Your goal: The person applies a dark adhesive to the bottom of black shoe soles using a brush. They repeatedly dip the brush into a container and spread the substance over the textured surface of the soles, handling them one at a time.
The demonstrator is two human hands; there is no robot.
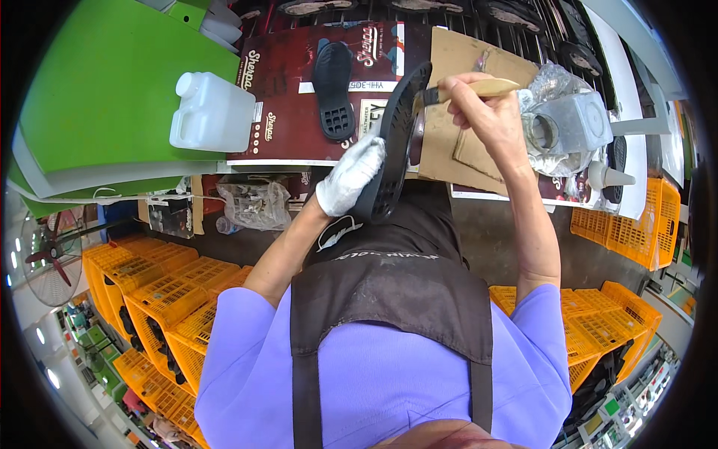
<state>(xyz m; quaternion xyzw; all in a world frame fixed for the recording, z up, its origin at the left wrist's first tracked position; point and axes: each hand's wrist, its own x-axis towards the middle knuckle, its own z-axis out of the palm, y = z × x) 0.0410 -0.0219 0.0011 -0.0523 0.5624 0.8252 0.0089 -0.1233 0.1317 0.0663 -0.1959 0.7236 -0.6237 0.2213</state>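
Black shoe sole point(393, 142) held on edge, tread side facing left, above the dark cardboard sheet point(292, 90). Wooden-handled brush point(467, 90) lies near-horizontal, its dark head touching the sole's upper inner face.

Sole point(389, 142): black, studded tread.
Glove point(350, 173): white, on left hand.
Brush handle point(482, 88): pale wood.
Jug point(212, 114): translucent white.
Apron point(393, 288): dark brown.
Shirt point(247, 359): lilac.
Crates point(176, 299): orange, lattice-walled.
Cardboard sheet point(449, 142): plain tan.
Box panel point(288, 90): maroon, white lettering.
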